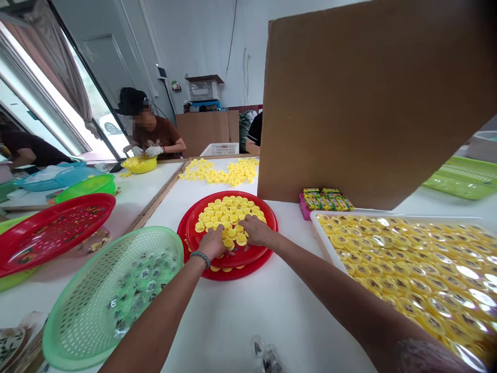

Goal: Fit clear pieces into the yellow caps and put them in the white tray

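Grip spread on both hands: left hand point(213, 242) and right hand point(257, 231) touch small yellow plastic pieces point(241, 239) in round red plastic tray point(253, 254); light, low sweeps should limit spillage.

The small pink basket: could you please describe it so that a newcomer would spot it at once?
Find the big brown cardboard sheet standing upright on the right. At its foot, beside the far left corner of the white tray, sits the small pink basket. Unlike the larger green baskets around, it is pink and full of little yellow-and-green packets.
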`<action>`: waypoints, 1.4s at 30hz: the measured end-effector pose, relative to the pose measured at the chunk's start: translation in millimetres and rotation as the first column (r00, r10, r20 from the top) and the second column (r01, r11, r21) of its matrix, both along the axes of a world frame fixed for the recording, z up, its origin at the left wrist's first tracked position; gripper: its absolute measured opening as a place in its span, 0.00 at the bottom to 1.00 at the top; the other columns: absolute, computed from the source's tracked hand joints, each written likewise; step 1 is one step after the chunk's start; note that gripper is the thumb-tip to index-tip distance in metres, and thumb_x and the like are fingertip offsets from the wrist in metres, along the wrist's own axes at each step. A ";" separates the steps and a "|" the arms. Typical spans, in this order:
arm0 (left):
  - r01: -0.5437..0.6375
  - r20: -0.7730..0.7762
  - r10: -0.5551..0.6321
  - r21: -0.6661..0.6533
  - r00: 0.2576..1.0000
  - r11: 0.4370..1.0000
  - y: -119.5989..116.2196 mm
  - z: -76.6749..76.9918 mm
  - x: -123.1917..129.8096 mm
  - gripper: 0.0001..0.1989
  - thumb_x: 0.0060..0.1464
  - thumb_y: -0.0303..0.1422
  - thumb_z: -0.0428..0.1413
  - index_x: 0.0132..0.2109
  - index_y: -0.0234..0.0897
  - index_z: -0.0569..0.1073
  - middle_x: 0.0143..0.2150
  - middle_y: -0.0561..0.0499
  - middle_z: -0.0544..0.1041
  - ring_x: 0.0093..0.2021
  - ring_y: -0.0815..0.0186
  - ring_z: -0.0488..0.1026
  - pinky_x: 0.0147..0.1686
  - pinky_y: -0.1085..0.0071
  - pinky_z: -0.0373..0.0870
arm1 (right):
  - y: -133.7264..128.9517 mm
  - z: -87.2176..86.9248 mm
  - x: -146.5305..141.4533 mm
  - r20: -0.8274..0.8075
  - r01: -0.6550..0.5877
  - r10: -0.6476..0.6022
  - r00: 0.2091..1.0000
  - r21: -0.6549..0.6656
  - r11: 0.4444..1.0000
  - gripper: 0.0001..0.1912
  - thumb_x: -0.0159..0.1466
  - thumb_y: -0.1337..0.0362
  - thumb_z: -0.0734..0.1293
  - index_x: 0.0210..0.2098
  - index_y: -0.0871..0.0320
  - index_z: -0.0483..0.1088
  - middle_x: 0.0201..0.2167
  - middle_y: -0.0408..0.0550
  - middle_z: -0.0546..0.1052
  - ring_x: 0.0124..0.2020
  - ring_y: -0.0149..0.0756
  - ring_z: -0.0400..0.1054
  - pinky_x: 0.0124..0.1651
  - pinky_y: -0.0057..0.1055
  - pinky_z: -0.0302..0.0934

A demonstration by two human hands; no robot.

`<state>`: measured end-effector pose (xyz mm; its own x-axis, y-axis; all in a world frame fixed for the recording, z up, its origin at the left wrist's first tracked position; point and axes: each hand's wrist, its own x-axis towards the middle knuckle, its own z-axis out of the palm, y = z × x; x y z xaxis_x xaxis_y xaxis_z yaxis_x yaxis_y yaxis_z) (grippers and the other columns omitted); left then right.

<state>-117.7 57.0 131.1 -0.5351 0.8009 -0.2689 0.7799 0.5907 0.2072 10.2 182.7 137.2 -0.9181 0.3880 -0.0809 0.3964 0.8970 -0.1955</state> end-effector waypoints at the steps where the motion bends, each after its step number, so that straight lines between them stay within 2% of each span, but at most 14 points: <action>1: 0.006 0.003 -0.006 0.005 1.000 1.000 0.6 -0.7 1.0 0.46 0.32 0.42 0.64 0.59 0.39 0.55 0.54 0.34 0.65 0.48 0.48 0.70 0.38 0.67 0.63 | 1.8 -1.9 -0.2 -0.009 -0.013 0.013 1.000 -0.002 1.000 0.41 0.43 0.57 0.76 0.54 0.57 0.62 0.48 0.56 0.66 0.49 0.51 0.60 0.45 0.37 0.61; 7: 0.030 0.013 -0.031 0.055 0.999 0.998 -0.7 -3.9 6.4 0.41 0.34 0.43 0.63 0.57 0.39 0.58 0.51 0.37 0.69 0.48 0.51 0.70 0.39 0.68 0.62 | 11.3 -11.1 2.5 -0.027 0.015 -0.018 0.999 -0.099 0.995 0.42 0.43 0.57 0.76 0.55 0.57 0.61 0.49 0.55 0.64 0.50 0.48 0.60 0.47 0.36 0.61; 13: 0.000 0.028 -0.002 0.066 1.000 0.998 0.3 -6.1 8.1 0.40 0.35 0.42 0.63 0.56 0.39 0.59 0.51 0.37 0.68 0.47 0.51 0.70 0.38 0.68 0.63 | 10.6 -9.9 2.9 -0.020 0.048 -0.053 0.998 -0.177 0.983 0.41 0.43 0.57 0.76 0.54 0.57 0.60 0.49 0.54 0.64 0.43 0.43 0.65 0.41 0.33 0.63; 16: -0.009 0.010 0.008 0.069 1.000 0.998 1.6 -8.5 8.2 0.40 0.35 0.42 0.63 0.56 0.39 0.59 0.51 0.37 0.68 0.47 0.51 0.70 0.38 0.68 0.63 | 7.5 -9.0 -2.4 -0.010 0.058 -0.061 0.998 -0.158 0.986 0.42 0.42 0.58 0.76 0.54 0.57 0.60 0.50 0.54 0.64 0.44 0.45 0.66 0.41 0.34 0.64; 22: -0.012 -0.011 0.013 0.078 1.000 0.997 -0.9 -9.0 7.3 0.38 0.36 0.42 0.62 0.55 0.39 0.60 0.51 0.37 0.67 0.46 0.50 0.70 0.37 0.67 0.64 | -1.5 -2.8 -6.8 0.069 0.085 -0.077 0.995 -0.121 0.989 0.35 0.41 0.59 0.76 0.47 0.59 0.65 0.46 0.55 0.66 0.40 0.45 0.68 0.37 0.35 0.65; 26: -0.014 -0.021 0.015 0.075 1.000 0.997 -3.9 -6.2 5.6 0.37 0.36 0.43 0.62 0.55 0.39 0.60 0.50 0.37 0.68 0.45 0.50 0.71 0.36 0.67 0.63 | -5.0 -1.2 -5.3 0.034 0.080 -0.076 0.997 -0.123 0.989 0.38 0.41 0.61 0.76 0.50 0.59 0.62 0.48 0.55 0.66 0.41 0.45 0.67 0.37 0.34 0.65; 30: 0.004 -0.030 -0.001 0.069 1.000 0.998 -5.5 -5.7 5.6 0.37 0.37 0.43 0.62 0.55 0.39 0.60 0.49 0.37 0.68 0.45 0.51 0.71 0.37 0.67 0.63 | -8.3 -8.6 -9.5 0.050 0.062 -0.057 0.997 -0.104 0.993 0.40 0.41 0.61 0.76 0.52 0.57 0.60 0.49 0.56 0.65 0.41 0.46 0.68 0.37 0.34 0.64; 35: 0.030 -0.019 -0.028 0.101 0.999 0.994 -8.4 -6.5 4.9 0.36 0.38 0.43 0.61 0.54 0.38 0.61 0.48 0.37 0.69 0.44 0.52 0.71 0.38 0.67 0.63 | -10.9 -15.1 -13.5 0.042 0.078 -0.073 0.996 -0.156 0.985 0.44 0.42 0.58 0.75 0.56 0.57 0.58 0.50 0.56 0.65 0.43 0.48 0.67 0.37 0.35 0.64; 42: 0.051 -0.014 -0.049 0.141 0.999 0.989 -9.7 -7.4 3.5 0.32 0.40 0.42 0.60 0.53 0.41 0.63 0.46 0.41 0.69 0.42 0.54 0.72 0.36 0.69 0.63 | -12.7 -14.2 -12.3 -0.013 0.043 -0.046 0.999 -0.187 0.981 0.37 0.43 0.54 0.75 0.51 0.55 0.67 0.45 0.53 0.68 0.43 0.45 0.66 0.41 0.34 0.62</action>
